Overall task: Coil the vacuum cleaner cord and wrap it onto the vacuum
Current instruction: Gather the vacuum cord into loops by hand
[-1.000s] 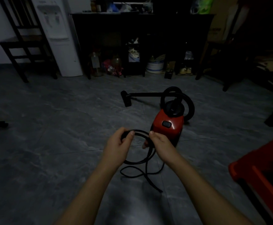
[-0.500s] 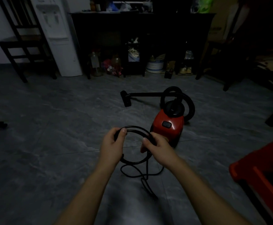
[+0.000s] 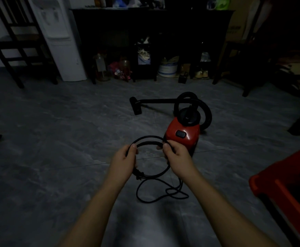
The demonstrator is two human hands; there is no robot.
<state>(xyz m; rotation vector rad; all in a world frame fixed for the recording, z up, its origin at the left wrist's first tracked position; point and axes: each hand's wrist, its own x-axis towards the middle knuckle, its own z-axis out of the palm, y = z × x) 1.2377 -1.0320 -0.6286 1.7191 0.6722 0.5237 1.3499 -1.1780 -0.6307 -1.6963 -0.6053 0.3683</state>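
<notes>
A small red vacuum cleaner (image 3: pixel 183 134) with a black top and a looped black hose sits on the grey floor ahead of me. Its black cord (image 3: pixel 148 140) is gathered into a round coil between my hands. My left hand (image 3: pixel 125 160) grips the coil's left side, and the plug end hangs just below that hand. My right hand (image 3: pixel 176 156) grips the coil's right side, close to the vacuum's front corner. A loose length of cord trails in a loop on the floor beneath the coil.
The vacuum's black wand and nozzle (image 3: pixel 136 107) lie on the floor to its left. A red plastic crate (image 3: pixel 284 191) stands at my right. A dark table (image 3: pixel 151 29), a white water dispenser (image 3: pixel 60 41) and a dark chair (image 3: pixel 19 47) line the far wall.
The coil has grown wider and sits higher. My hands have spread apart. More cord has been taken up, and the slack on the floor has shifted right into a new loop.
</notes>
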